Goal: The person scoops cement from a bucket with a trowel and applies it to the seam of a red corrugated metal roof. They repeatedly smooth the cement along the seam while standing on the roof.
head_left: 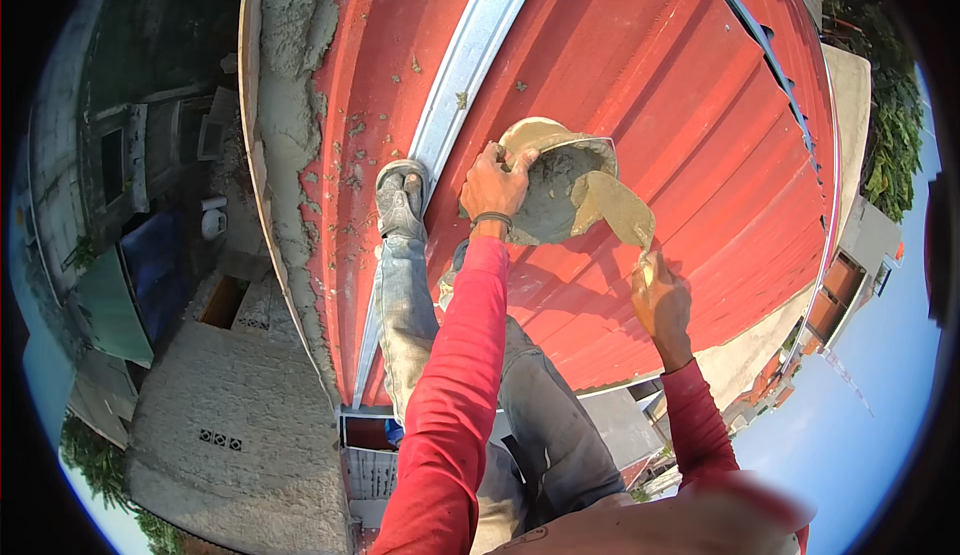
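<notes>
Two hands are engaged at the tilted mortar bucket (538, 133): its left rim is grasped by the left hand (495, 183), and the trowel (622, 211) is gripped by its handle in the right hand (662, 303), to the bucket's lower right. For clean scooping of the grey mortar (550, 193), the rim should probably be braced firmly and the blade kept level once loaded. The mortar-coated blade overlaps the bucket's right side; its long axis runs diagonally, handle outside, blade pointed up-left into the bucket.
</notes>
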